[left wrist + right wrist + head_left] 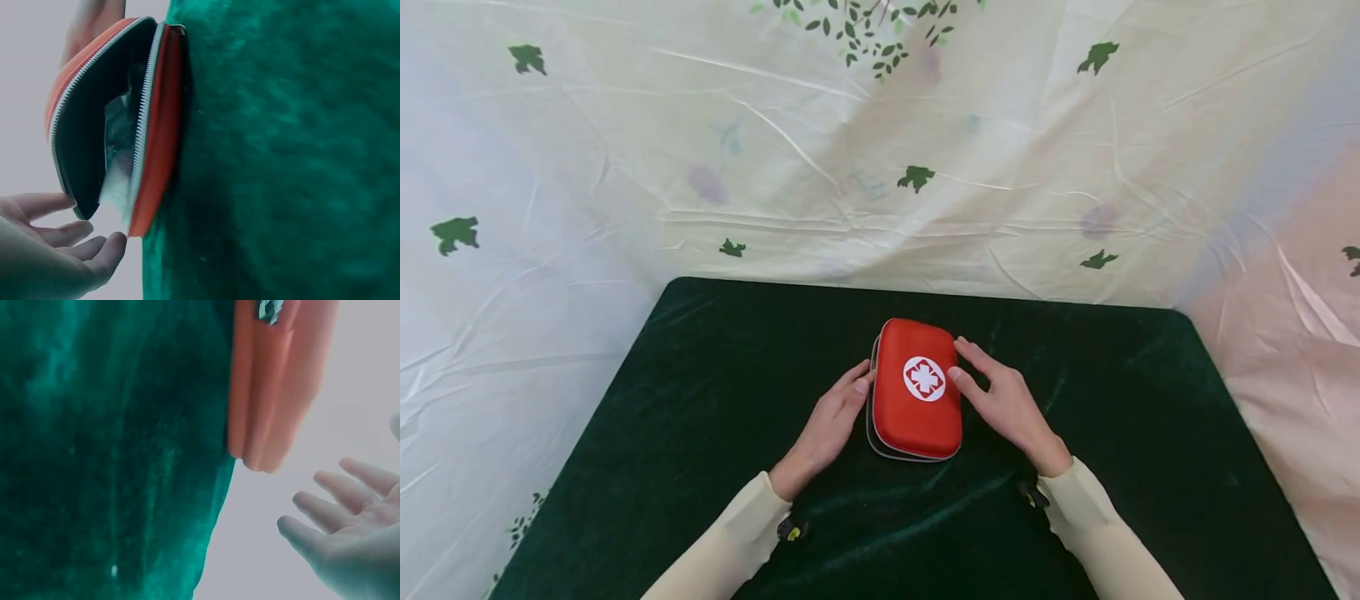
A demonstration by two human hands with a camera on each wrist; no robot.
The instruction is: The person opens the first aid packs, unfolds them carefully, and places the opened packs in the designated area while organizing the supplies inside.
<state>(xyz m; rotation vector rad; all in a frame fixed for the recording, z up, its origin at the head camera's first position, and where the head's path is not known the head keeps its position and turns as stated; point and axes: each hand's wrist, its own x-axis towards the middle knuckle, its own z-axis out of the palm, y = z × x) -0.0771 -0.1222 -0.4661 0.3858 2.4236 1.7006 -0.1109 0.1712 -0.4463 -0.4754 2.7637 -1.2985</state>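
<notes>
A red zip case [913, 429] with a white cross emblem [924, 379] lies on the dark green cloth. Its lid stands partly raised along the left side, as the left wrist view shows, with silver zipper teeth [145, 103] on both rims. Inside is a shiny, clear-looking packet [119, 128]; the rest of the contents is in shadow. My left hand [829, 421] is at the case's left side, one fingertip against the lid's corner, fingers loosely bent. On the other side my right hand [1009, 406] has its fingers spread beside the case, apart from it in the right wrist view.
Dark green velvety cloth [700, 433] covers the table, with creases near the front. Pale curtains [775, 167] printed with green leaves and birds hang behind the table and at both sides.
</notes>
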